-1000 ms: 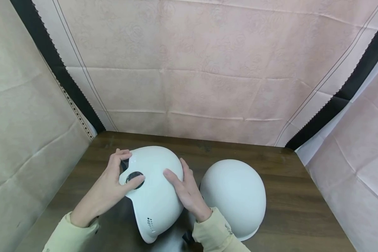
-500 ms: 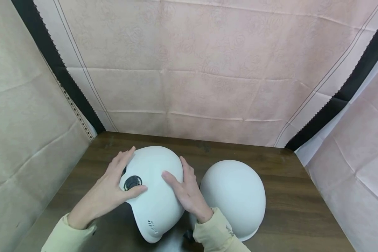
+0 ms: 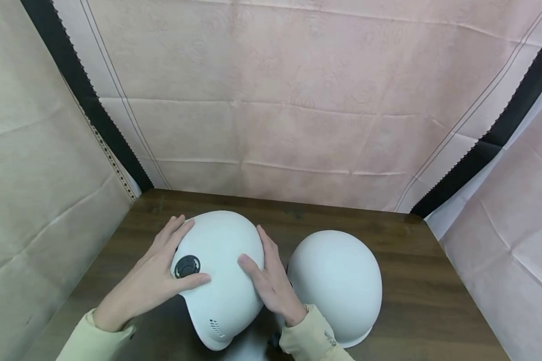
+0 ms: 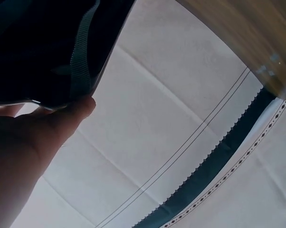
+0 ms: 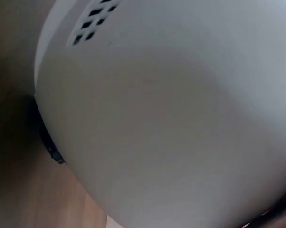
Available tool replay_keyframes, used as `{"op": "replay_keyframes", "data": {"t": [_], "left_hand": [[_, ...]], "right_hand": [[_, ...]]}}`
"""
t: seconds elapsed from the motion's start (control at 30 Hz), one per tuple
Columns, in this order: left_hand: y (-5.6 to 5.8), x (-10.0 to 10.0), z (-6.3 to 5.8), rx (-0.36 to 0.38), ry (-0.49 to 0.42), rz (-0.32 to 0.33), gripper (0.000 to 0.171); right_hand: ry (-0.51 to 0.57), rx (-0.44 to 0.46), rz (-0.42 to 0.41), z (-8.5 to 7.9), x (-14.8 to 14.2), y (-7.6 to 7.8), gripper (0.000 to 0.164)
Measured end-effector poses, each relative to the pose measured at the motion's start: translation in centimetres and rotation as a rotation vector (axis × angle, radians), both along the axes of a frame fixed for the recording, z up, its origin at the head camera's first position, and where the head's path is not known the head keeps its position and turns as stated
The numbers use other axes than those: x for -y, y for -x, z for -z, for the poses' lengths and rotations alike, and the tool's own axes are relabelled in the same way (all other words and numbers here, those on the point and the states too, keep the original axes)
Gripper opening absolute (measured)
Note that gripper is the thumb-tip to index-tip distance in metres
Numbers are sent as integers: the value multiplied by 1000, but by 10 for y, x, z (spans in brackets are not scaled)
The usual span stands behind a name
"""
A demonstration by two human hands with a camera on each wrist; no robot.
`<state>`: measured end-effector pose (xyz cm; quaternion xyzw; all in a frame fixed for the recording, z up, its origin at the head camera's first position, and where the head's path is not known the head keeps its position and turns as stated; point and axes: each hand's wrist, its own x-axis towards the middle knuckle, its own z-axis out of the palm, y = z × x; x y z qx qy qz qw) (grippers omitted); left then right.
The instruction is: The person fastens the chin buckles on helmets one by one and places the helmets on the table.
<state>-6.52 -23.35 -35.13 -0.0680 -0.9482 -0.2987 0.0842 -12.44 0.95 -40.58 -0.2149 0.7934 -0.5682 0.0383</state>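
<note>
Both hands hold a white helmet [image 3: 226, 243] on the left part of the table, its shell facing up. My left hand [image 3: 151, 276] spans its left side, thumb on the shell below a round black disc [image 3: 187, 266], fingers over the far left edge. My right hand [image 3: 273, 281] grips the right side, thumb on top and fingers along the flank. In the left wrist view, fingers lie at the rim of the dark inside, where a strap [image 4: 81, 52] shows. A white shell with vent slots [image 5: 93, 21] fills most of the right wrist view.
A second white helmet [image 3: 336, 286] stands close to the right forearm. A black piece [image 3: 275, 340] lies beside the right sleeve. The brown wooden table [image 3: 415, 281] is enclosed by pale fabric walls [image 3: 275, 125] with black corner strips.
The held helmet has turned slightly, its black disc moving left and toward me. My left thumb has slid off the disc onto the shell, and the left fingers have shifted. The second helmet stays put.
</note>
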Motion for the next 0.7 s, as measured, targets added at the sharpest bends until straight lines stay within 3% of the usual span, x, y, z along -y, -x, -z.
{"op": "replay_keyframes", "data": {"t": [0.17, 0.37, 0.7], "left_hand": [[1, 1, -2, -4, -1, 14, 106], [1, 4, -1, 11, -34, 16, 103], [0, 11, 3, 30, -52, 14, 104]], "right_hand": [[12, 46, -14, 2, -1, 1, 72], [69, 230, -62, 10, -7, 6, 73], [184, 436, -124, 23, -9, 10, 76]]}}
